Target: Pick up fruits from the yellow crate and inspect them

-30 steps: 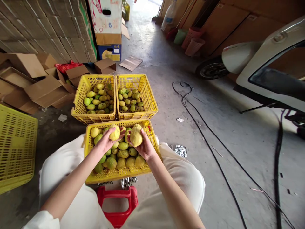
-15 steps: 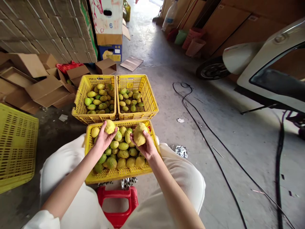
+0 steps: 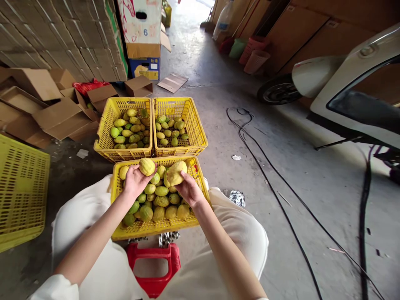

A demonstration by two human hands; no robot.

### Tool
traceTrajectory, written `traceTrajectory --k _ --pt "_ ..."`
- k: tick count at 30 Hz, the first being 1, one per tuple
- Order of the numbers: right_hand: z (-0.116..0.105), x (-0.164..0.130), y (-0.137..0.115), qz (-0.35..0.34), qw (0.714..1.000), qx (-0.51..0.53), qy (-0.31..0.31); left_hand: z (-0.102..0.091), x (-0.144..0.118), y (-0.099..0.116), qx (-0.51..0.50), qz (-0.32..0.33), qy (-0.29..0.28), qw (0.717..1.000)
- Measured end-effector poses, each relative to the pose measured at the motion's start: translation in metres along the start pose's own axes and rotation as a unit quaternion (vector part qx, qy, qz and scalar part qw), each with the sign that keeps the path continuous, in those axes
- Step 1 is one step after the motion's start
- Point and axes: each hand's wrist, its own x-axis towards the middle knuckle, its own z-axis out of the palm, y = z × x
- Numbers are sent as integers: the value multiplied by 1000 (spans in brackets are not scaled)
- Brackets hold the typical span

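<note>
The left hand [image 3: 135, 182] is closed around a small round yellow fruit [image 3: 146, 166], and the right hand [image 3: 188, 190] grips a bigger, lumpy yellow fruit [image 3: 176, 172]. Both are held just above the near crate [image 3: 155, 228], which sits on the person's lap. To do this well, I'd say keep each fruit cupped from below and turn it with the fingertips, not squeeze. The bigger fruit's long axis runs across, tilted up toward the right. The small one is too round to tell.
</note>
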Motion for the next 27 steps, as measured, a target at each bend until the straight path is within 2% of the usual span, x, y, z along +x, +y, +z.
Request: traceTrajectory --k 3,8,15,19,22,27 --pt "-1 -3 -1 -2 1000 21 2 0 -1 -1 36 2 -15 999" --pt "2 -10 -6 -27 998 48 -44 -1 -3 -5 68 27 20 997" --pt "15 -19 -15 -26 994 62 -87 -1 -4 -2 44 -8 -11 999" --pt "12 -14 -12 -35 996 51 -63 -1 -4 -2 24 -8 -36 999" --pt "6 -11 -7 -30 998 54 -31 -2 -1 -3 57 -6 -41 998" --pt "2 -7 -2 -18 1000 10 -19 -7 0 -6 110 -9 -44 993"
